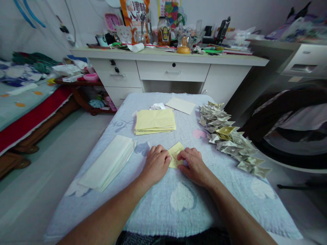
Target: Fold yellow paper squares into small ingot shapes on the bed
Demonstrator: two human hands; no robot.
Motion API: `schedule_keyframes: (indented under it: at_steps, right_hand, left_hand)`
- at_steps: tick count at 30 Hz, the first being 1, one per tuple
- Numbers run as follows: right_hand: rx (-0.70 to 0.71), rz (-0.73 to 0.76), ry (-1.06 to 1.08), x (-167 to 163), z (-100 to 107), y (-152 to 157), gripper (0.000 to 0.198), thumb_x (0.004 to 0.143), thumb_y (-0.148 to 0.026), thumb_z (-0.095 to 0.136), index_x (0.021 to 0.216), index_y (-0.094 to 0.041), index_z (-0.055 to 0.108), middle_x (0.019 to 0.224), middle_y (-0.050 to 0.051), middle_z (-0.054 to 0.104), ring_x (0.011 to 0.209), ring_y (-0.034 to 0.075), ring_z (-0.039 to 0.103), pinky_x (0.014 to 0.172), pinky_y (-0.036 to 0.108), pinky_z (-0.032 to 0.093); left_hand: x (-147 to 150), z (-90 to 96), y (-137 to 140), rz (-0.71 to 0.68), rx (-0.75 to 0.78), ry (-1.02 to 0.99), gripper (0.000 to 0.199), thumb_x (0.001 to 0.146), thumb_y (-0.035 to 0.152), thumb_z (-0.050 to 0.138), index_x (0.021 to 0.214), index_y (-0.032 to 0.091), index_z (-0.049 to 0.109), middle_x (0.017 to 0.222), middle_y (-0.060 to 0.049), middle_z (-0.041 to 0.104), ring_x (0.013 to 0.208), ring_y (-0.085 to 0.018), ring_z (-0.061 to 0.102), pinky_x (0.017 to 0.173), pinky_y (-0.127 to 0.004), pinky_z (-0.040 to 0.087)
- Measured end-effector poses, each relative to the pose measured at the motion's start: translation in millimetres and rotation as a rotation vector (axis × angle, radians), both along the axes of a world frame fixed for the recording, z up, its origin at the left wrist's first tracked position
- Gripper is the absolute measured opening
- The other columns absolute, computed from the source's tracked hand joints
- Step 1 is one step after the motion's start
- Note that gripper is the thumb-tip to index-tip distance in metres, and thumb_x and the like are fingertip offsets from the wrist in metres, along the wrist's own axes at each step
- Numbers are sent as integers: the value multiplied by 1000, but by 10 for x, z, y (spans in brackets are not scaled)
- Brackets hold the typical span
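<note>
A small folded piece of yellow paper [175, 155] lies on the cloth-covered table between my hands. My left hand [157, 162] is closed on its left edge, the thumb on top and the fingers curled. At its right edge my right hand [193, 164] pinches the paper, thumb and fingers bent towards each other. Just beyond the hands is a stack of yellow paper sheets [155, 120]. A pile of long whitish folded paper [109, 162] rests to the left. On the right, several folded paper shapes [230, 139], mostly silvery with a few gold, stand in overlapping rows.
A pale card [181, 105] and crumpled white tissue [157, 106] lie at the table's far end. Behind stands a white desk [176, 69] crowded with jars and small items. A washing machine [304, 64] is at the right, a bed [28, 105] at the left.
</note>
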State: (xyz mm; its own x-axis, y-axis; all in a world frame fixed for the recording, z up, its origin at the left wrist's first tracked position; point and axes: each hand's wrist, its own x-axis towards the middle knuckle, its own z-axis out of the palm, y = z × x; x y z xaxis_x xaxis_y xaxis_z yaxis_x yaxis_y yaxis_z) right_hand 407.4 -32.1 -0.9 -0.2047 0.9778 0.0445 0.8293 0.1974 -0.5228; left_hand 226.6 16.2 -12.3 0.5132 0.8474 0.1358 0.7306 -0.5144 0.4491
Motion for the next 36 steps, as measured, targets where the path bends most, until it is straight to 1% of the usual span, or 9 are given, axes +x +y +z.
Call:
schedule_keyframes:
  at_steps: [3, 6, 16, 23, 28, 36]
  right_hand:
    - [6, 8, -3, 7, -16, -4, 25, 78, -18, 61, 102, -25, 59, 96, 3, 55, 93, 20, 43, 78, 33, 29]
    - [2, 15, -12, 13, -26, -4, 27, 79, -19, 61, 105, -25, 59, 98, 3, 55, 94, 21, 43, 79, 33, 29]
    - [-9, 19, -12, 9, 0, -13, 25, 82, -21, 56, 107, -24, 59, 99, 5, 54, 94, 22, 42, 81, 35, 30]
    - [2, 19, -20, 1, -17, -15, 24, 83, -21, 55, 106, -23, 59, 99, 5, 54, 94, 22, 42, 81, 35, 30]
    - [-2, 8, -17, -11, -25, -9, 26, 80, -21, 57, 106, -23, 59, 98, 5, 54, 94, 22, 42, 82, 35, 29]
    - [14, -2, -43, -23, -37, -7, 25, 81, -24, 57, 106, -25, 59, 98, 5, 54, 94, 22, 42, 81, 35, 30]
  left_hand:
    - [7, 10, -2, 6, -3, 16, 15, 87, 26, 49, 79, 21, 59, 90, -4, 54, 91, -20, 48, 83, -35, 37]
    - [10, 15, -3, 9, -8, 23, 13, 86, 26, 51, 78, 21, 59, 90, -4, 53, 91, -20, 48, 82, -34, 37]
    - [11, 2, 16, 8, -25, 12, 10, 84, 26, 54, 76, 21, 59, 89, -3, 54, 90, -20, 48, 79, -33, 35]
    - [15, -2, 17, 9, -27, 7, 11, 84, 28, 56, 75, 21, 60, 89, -3, 54, 90, -20, 48, 77, -33, 34]
    - [23, -10, 17, 20, -16, 16, 11, 83, 27, 57, 74, 21, 59, 89, -2, 54, 89, -20, 48, 77, -32, 34]
    - [24, -23, 19, 25, -25, 1, 10, 81, 28, 59, 74, 22, 59, 89, -2, 54, 90, -20, 48, 78, -32, 34]
